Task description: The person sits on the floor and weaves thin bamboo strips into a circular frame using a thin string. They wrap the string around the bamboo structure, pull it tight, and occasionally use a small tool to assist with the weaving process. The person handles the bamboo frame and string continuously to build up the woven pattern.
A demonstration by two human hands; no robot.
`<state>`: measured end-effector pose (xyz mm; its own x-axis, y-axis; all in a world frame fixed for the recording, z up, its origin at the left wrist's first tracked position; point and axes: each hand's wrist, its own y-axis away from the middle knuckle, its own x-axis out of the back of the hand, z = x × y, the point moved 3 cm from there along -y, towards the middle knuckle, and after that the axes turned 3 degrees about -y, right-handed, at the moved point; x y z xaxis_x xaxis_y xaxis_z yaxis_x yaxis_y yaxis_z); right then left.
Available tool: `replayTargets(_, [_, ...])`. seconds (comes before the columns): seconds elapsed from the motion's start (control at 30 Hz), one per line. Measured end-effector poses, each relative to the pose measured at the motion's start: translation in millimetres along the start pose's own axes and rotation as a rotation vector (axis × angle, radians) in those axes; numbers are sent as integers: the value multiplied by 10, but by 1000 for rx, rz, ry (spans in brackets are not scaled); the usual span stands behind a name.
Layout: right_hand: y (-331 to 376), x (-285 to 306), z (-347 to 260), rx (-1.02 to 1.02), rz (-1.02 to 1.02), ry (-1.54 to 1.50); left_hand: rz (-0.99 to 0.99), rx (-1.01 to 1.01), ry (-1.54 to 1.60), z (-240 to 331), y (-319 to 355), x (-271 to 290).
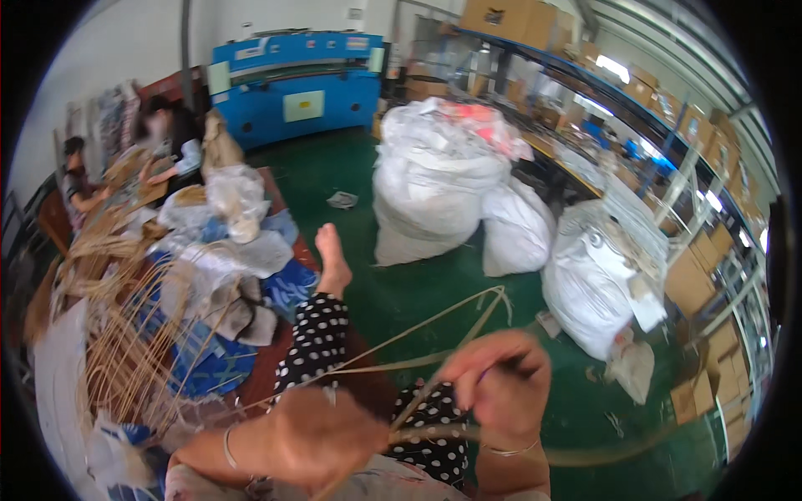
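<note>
My left hand [313,438] is a closed fist low in the middle, somewhat blurred, with long thin tan cane-like strips [401,365] coming out of it. To its right, the thumb and fingers of my right hand [505,388] pinch one of these strips above my lap. The strips cross between both hands, and one folds over into a bent tip beyond my right hand. Another runs out blurred to the lower right. My legs, in black trousers with white dots [313,338], lie beneath, one bare foot [332,259] stretched forward.
A large heap of loose tan strips [125,342] and plastic bags [238,200] lies at left. Two people [171,138] sit beyond it. Big white sacks [434,192] stand on the green floor. A blue machine [301,92] is behind; shelves with cardboard boxes [710,275] line the right.
</note>
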<state>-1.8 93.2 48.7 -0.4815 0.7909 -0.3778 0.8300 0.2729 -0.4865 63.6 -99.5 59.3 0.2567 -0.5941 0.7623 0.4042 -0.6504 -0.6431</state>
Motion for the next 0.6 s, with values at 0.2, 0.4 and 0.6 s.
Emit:
replayTargets(0.2, [153, -639, -246, -72, -915, -262, -259, -129, 251, 274, 63, -12])
replayTargets(0.4, [-29, -550, -333, 249, -817, 140, -169, -99, 202, 265, 67, 73])
replayTargets(0.6, [-95, -469, -25, 262, -361, 1319, -11, 4, 257, 135, 63, -97])
